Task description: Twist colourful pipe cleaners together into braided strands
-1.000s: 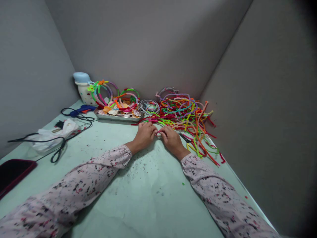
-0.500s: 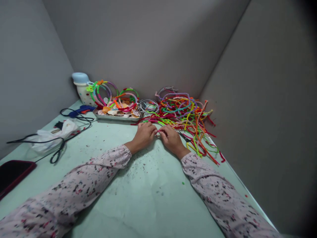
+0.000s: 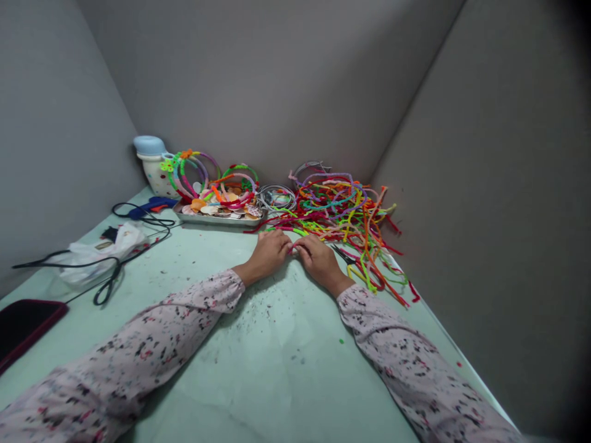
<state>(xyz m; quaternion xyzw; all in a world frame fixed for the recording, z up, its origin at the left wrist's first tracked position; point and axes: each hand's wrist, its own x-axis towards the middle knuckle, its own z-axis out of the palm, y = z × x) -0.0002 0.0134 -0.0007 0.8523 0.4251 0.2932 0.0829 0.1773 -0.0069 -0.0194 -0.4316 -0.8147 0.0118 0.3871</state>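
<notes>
Head view: one phone [image 3: 30, 329] lower left, one lidded cup [image 3: 156, 167] and one metal tray [image 3: 221, 219] left of upper center, one pair of scissors [image 3: 342, 254] right of center, fuzzy strands [image 3: 330, 203] above it, too tangled to count. Two hands mid-frame: left hand [image 3: 268, 255] mostly closed, fingertips pinching one pink strand [image 3: 290, 250] at frame center; right hand [image 3: 317, 258] curled just beside it, can't tell if gripping.

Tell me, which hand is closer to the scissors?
Right. The right hand is close beside the scissors; the left hand is farther off, on the right hand's other side.
</notes>
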